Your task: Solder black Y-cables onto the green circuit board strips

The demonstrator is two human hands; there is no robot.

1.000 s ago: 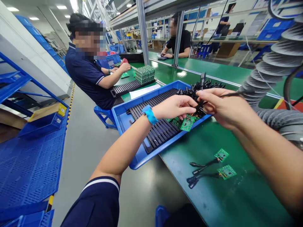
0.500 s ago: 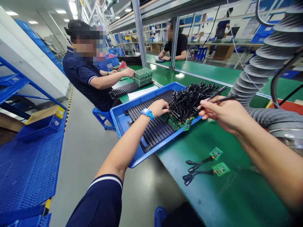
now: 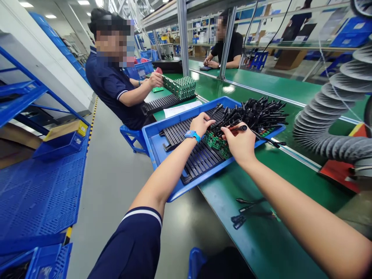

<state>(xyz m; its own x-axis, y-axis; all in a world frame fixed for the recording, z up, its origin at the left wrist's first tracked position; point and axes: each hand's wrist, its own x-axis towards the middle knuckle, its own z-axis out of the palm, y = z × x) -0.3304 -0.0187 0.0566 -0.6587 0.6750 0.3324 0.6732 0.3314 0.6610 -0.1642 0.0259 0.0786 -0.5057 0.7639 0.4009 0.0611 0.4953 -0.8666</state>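
A blue tray [image 3: 154,141] on the green bench [image 3: 261,236] holds a black slotted rack [image 3: 197,159], a row of green circuit boards [image 3: 216,142] and a heap of black cables [image 3: 255,112]. My left hand [image 3: 202,123], with a blue wrist strap, rests fingers down on the cables and boards at the rack's far end. My right hand [image 3: 240,142] is closed around a black cable whose plug end sticks out to the right over the tray edge.
Loose black cables [image 3: 242,217] lie on the bench near me, partly behind my right arm. A grey ribbed hose [image 3: 328,112] curves at the right. A seated person [image 3: 116,89] works at a board rack [image 3: 181,87] ahead; another person sits further back. Blue shelving stands left.
My right hand has come in from the right and lowered onto the tray beside my left hand. My left hand stays on the boards. The view shifted slightly right.
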